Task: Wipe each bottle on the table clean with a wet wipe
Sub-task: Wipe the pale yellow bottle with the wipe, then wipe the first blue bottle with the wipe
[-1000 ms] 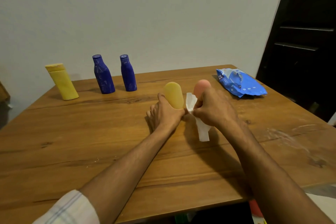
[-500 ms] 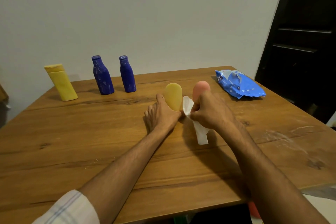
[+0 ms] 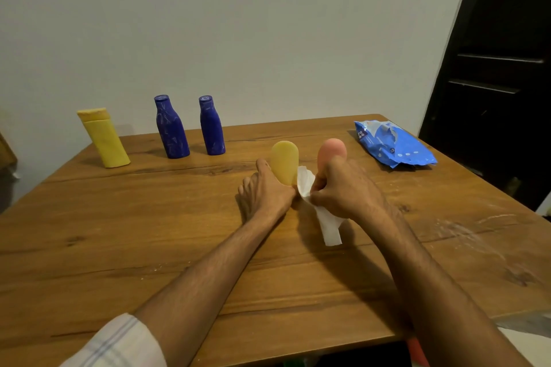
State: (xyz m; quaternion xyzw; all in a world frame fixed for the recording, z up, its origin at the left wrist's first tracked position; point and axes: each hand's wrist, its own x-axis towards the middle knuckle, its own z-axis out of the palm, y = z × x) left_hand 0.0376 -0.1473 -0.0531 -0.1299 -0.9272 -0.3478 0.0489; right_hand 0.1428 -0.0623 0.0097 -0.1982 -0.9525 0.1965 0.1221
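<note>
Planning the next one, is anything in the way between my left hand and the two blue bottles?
Nothing visible. Only bare table lies between the left hand, gripping the rounded yellow bottle, and the left blue bottle or right blue bottle.

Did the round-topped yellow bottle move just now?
No. The round-topped yellow bottle keeps the same gap from the nearer blue bottle behind it.

Left hand (image 3: 265, 194) holds the rounded yellow bottle (image 3: 284, 161); right hand (image 3: 347, 191) pinches the wet wipe (image 3: 329, 227) beside it.
</note>
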